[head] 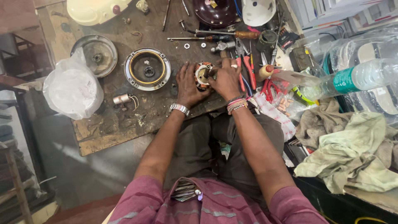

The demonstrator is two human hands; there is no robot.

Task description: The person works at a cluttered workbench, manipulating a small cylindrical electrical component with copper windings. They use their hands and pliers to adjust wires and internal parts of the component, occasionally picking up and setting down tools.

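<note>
Head view. We take the wound stator (203,74) as our landmark: a small round motor core with copper-coloured windings, lying on the dark wooden worktop (107,128) right in front of us.

Our left hand (188,85) cups the stator's left side, fingers curled against its rim, palm down; we judge this steadies the core so it does not turn. Our right hand (226,79) is closed over the stator's right edge, fingertips pinched in at the windings. Whether it also grips a small tool there we cannot tell.

Left of the stator sits an open round motor housing (147,69), bearing seat up. Further left lies a grey end cover (96,53), and beyond it a bulging white plastic bag (72,88). Below and left of the stator rests a small cylindrical capacitor (121,99) with loose leads.

Just right of the stator, red-handled pliers (250,70) lie within reach of the right hand. Above the stator, two screwdrivers (219,35) lie flat, with washers nearby. Far right of the stator, a clear plastic bottle (352,79) lies on its side above crumpled rags (352,149).
</note>
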